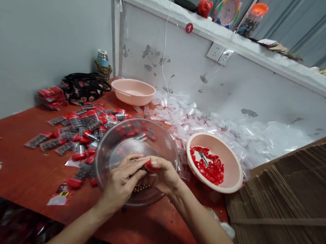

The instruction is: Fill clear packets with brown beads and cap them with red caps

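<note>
A red pod (150, 165) is pinched in the right hand (164, 176), its fingers clamped on it, above the near side of a clear bowl (137, 125). The left hand (121, 183) sits just beside it, fingers together, over brown beads (141, 188) in the bowl. Working low inside the rim looks sound, since anything dropped lands there, and the pink bowl (233, 178) of red pods stays within easy reach on the right

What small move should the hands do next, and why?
Probably lower the red piece a little into the clear bowl: the left hand and right hand hold it above the brown beads, so anything that slips falls there, not among the packets.
</note>
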Demonstrator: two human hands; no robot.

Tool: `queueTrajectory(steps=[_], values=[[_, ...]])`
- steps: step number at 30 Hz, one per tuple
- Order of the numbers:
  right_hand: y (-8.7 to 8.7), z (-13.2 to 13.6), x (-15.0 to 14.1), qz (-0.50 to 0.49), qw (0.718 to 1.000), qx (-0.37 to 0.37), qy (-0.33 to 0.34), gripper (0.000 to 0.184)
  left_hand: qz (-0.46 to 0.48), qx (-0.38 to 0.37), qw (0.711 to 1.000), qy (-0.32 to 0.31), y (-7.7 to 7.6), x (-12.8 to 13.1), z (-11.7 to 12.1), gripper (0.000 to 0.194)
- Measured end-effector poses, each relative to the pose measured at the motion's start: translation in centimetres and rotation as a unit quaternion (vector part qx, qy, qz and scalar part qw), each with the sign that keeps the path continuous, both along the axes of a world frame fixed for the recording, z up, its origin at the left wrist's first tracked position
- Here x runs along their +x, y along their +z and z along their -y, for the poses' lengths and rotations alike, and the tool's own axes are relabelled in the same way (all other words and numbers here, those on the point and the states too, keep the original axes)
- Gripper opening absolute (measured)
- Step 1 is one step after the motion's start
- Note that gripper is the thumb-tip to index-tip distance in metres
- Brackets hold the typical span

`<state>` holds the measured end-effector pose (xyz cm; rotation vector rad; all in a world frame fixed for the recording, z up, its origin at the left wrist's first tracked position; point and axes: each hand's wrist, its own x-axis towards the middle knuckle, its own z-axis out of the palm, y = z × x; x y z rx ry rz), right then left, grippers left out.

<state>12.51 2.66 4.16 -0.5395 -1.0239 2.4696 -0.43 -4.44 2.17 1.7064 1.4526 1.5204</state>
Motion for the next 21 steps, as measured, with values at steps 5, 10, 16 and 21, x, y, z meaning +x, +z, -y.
queueTrajectory(steps=[5, 10, 16, 21], values=[[-1.0, -0.5, -0.4, -0.015, 0.999, -0.034, -0.029, 0.026, -0.007, -0.009, 1.000, 0.001, -0.3, 0.4, -0.5, 0.028], [-0.8, -0.5, -0.2, 0.002, 1.000, -0.004, -0.004, 0.031, 0.029, -0.065, 0.997, 0.034, -0.7, 0.3, -1.1, 0.027], [-0.9, -1.6, 4.7, 0.036, 0.980, 0.134, -0.143, 0.045, 0.046, -0.107, 0.989, 0.087, 1.9, -1.7, -0.9, 0.032], [-4.3, -2.4, 11.1, 0.326, 0.813, 0.391, -0.284, 0.023, 0.029, -0.053, 0.952, 0.300, 4.3, -7.6, -2.7, 0.038]])
